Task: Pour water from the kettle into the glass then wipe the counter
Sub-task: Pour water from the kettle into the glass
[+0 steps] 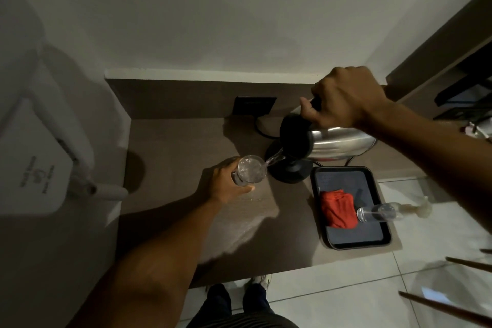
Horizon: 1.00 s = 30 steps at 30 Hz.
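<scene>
A steel kettle (338,145) with a black lid and handle is tipped to the left above its black base (288,174). My right hand (343,98) grips its handle. A thin stream of water runs from the spout into a clear glass (250,170), which my left hand (226,184) holds around its side on the brown counter (173,146). An orange-red cloth (338,209) lies folded in a black tray (372,189) at the counter's right end.
A clear pump bottle (386,212) lies on its side across the tray. A black wall socket (254,105) with a cord sits behind the kettle base. A white appliance (40,128) stands to the left. Wooden chair legs (452,311) show at lower right over tiled floor.
</scene>
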{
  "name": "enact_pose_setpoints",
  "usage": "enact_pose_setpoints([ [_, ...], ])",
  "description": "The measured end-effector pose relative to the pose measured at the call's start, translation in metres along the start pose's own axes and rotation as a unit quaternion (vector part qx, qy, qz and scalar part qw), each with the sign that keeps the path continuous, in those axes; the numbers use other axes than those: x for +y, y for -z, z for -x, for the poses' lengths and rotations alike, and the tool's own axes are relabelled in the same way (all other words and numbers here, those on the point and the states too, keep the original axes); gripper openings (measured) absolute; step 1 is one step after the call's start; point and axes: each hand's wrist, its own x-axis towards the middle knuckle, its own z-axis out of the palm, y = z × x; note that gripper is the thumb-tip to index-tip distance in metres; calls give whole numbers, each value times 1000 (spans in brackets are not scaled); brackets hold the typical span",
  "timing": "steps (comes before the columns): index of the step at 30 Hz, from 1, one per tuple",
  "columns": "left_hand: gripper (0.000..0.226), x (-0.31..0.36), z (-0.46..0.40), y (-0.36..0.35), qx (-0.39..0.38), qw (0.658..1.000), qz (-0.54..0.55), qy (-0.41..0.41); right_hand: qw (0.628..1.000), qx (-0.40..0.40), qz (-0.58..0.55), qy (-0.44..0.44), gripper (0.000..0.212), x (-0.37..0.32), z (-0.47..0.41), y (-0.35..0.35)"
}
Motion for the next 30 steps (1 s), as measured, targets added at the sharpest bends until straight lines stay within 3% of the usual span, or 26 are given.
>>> enact_pose_setpoints([
  [8, 82, 1, 2, 1, -2, 1000, 17, -2, 999, 5, -44, -20, 61, 1, 14, -28],
  [13, 81, 1, 2, 0, 9, 1000, 12, -15, 981, 65, -180, -40, 48, 11, 33, -56],
  [19, 81, 0, 2, 0, 11, 1000, 5, -25, 904, 155, -365, -161, 46, 23, 49, -104],
  [26, 84, 0, -1, 0, 9, 999, -3, -32, 813, 184, -463, -302, 50, 32, 62, -156],
  [30, 83, 3, -2, -2, 4, 999, -2, -33, 782, 168, -505, -325, 35, 39, 68, -168],
])
